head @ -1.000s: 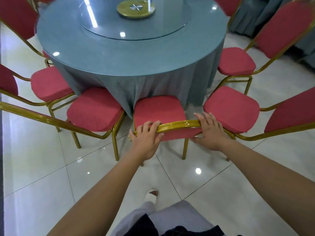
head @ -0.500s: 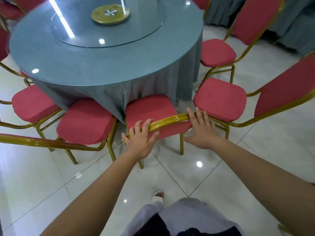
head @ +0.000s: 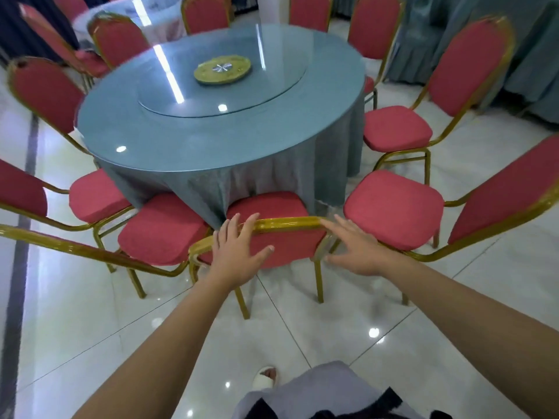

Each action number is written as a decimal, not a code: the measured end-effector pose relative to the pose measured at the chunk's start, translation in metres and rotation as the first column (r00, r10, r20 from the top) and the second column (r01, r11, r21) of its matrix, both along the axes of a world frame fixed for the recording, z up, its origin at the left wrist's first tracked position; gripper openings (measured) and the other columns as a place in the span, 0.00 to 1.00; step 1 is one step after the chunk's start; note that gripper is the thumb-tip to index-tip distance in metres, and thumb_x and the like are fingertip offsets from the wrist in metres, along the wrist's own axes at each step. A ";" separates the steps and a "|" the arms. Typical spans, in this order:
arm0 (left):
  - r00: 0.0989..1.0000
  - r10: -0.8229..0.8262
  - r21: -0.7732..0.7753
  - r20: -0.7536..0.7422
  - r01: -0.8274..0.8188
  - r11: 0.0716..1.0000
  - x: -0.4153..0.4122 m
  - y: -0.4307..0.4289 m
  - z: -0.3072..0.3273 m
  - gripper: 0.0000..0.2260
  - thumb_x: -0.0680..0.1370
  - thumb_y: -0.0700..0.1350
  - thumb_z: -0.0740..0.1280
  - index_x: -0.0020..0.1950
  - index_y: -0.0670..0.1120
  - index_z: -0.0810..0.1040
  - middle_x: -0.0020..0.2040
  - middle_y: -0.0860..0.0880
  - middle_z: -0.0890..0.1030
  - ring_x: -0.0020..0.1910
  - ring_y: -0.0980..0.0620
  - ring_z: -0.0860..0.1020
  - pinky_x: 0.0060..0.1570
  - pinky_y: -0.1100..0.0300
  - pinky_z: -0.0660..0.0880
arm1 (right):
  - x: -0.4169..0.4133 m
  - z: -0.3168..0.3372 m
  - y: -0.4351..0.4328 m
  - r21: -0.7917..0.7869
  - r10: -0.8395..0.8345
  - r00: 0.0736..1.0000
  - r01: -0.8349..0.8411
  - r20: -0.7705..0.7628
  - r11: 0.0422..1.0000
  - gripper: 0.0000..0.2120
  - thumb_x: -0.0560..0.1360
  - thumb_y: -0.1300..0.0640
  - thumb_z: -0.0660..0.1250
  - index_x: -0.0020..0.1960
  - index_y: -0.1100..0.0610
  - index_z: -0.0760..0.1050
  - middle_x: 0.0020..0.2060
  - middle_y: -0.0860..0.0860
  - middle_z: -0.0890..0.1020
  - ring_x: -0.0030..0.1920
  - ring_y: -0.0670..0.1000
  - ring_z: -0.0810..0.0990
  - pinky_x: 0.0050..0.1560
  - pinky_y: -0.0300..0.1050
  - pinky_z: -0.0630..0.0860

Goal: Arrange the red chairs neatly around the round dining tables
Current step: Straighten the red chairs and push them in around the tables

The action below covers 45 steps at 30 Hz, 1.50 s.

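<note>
A red chair with a gold frame stands right in front of me, its seat tucked under the round table's grey-blue cloth. My left hand lies flat on the chair's backrest with fingers spread and straight. My right hand hovers at the backrest's right corner, fingers straight and spread; whether it touches is unclear. More red chairs ring the table: one seat to the left and one to the right.
The table carries a glass turntable with a gold hub. Further red chairs stand around the far side and at another covered table at the back left. Grey drapes hang at the right. The tiled floor is glossy.
My left hand has let go of the top rail and now lies flat on the backrest. My right hand has loosened and spread. My view has risen, showing the whole table.
</note>
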State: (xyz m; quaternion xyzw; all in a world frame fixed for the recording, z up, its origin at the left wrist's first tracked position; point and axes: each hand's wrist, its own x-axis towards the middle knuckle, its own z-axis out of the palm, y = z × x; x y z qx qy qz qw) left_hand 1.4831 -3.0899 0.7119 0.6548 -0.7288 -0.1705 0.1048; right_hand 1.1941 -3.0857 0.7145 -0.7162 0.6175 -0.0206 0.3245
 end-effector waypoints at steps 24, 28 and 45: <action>0.790 -0.577 0.224 -0.208 0.613 0.758 -0.512 -0.079 0.021 0.44 0.72 0.64 0.71 0.79 0.60 0.48 0.80 0.52 0.53 0.79 0.46 0.52 0.75 0.38 0.54 | -0.456 0.042 0.059 -0.281 -0.517 0.854 0.483 -0.057 0.830 0.43 0.69 0.31 0.67 0.78 0.37 0.52 0.80 0.46 0.54 0.80 0.52 0.50 0.76 0.61 0.53; 0.762 -0.601 0.244 -0.239 0.647 0.723 -0.587 -0.118 0.011 0.45 0.72 0.64 0.71 0.80 0.57 0.48 0.81 0.53 0.52 0.79 0.47 0.50 0.75 0.38 0.53 | -0.525 0.055 -0.005 -0.270 -0.460 0.866 0.404 -0.196 0.874 0.45 0.69 0.32 0.69 0.78 0.38 0.49 0.81 0.48 0.51 0.80 0.54 0.49 0.76 0.62 0.51; 0.880 -0.420 0.481 -0.223 0.474 0.738 -0.691 -0.185 0.002 0.50 0.69 0.69 0.70 0.77 0.66 0.38 0.81 0.57 0.41 0.80 0.48 0.43 0.77 0.40 0.48 | -0.667 0.057 -0.226 0.140 0.328 0.792 -0.300 -0.515 0.944 0.52 0.67 0.39 0.77 0.79 0.36 0.47 0.81 0.50 0.47 0.80 0.58 0.44 0.75 0.66 0.47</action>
